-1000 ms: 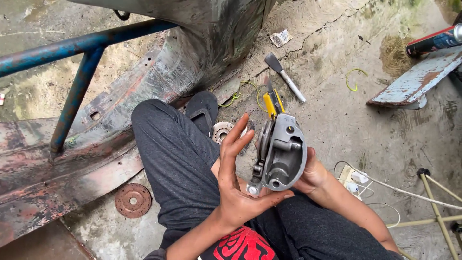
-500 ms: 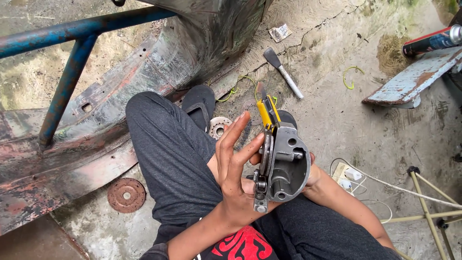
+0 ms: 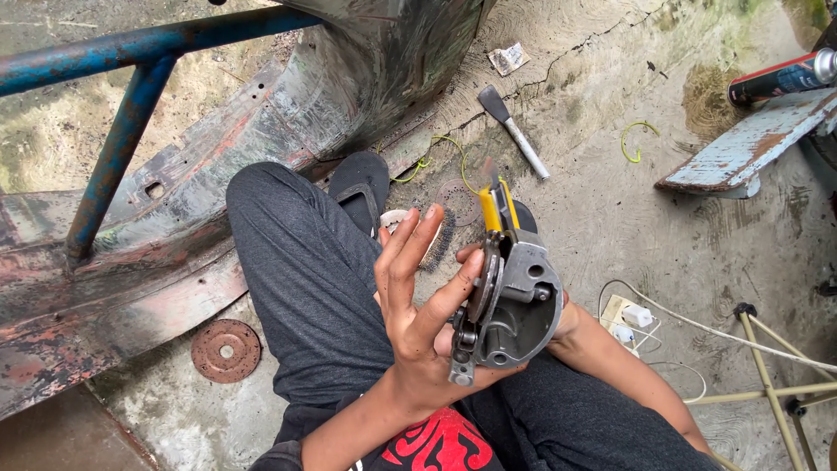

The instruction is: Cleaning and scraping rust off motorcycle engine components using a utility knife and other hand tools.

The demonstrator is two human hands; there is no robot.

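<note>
I sit on the ground in dark trousers and hold an angle grinder (image 3: 514, 305) over my lap. It has a grey metal head and a yellow body and points away from me. My right hand (image 3: 571, 327) grips it from behind and is mostly hidden by the head. My left hand (image 3: 410, 296) lies against the disc side with its fingers spread upward. The thumb presses on the thin disc, and a small metal piece sticks out below the head near that palm.
A rusty round disc (image 3: 226, 350) lies on the concrete at left, below a rusted body panel (image 3: 174, 235) and a blue pipe frame (image 3: 131, 131). Ahead are a wire wheel (image 3: 436, 244), a sandal (image 3: 360, 187) and a scraper (image 3: 514, 131). A spray can (image 3: 780, 78), a plank (image 3: 741, 148), a plug strip (image 3: 628, 318) and stand legs (image 3: 776, 375) lie right.
The grinder has tilted a little and sits closer to my left palm. My thumb now rests on the disc. The view has shifted slightly.
</note>
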